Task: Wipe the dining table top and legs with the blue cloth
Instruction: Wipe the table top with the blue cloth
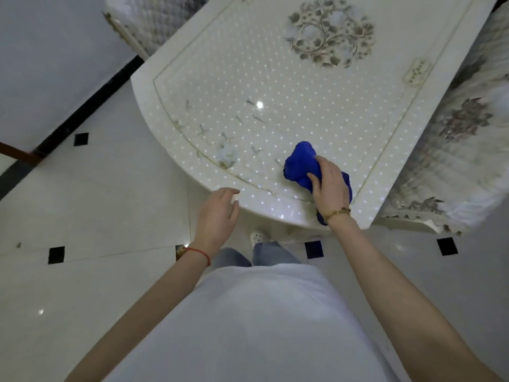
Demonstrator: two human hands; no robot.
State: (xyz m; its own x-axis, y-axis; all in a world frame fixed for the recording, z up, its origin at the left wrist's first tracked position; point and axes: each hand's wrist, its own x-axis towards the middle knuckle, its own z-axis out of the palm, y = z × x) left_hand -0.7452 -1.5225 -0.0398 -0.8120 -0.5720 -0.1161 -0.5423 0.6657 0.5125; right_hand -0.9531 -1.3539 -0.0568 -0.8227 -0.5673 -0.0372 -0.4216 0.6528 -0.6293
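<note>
My right hand [329, 183] grips the bunched blue cloth [303, 168], fingers curled round it, pressing it onto the dining table [275, 86] top near the near right corner, with part of the cloth trailing under my wrist over the table's edge. My left hand [219, 213] is loose, holding nothing, its relaxed fingertips touching the near curved edge of the table to the left of the cloth. Padded chairs stand at the table's far left [154, 26] and right [451, 150], over a pale tiled floor [82, 205].
</note>
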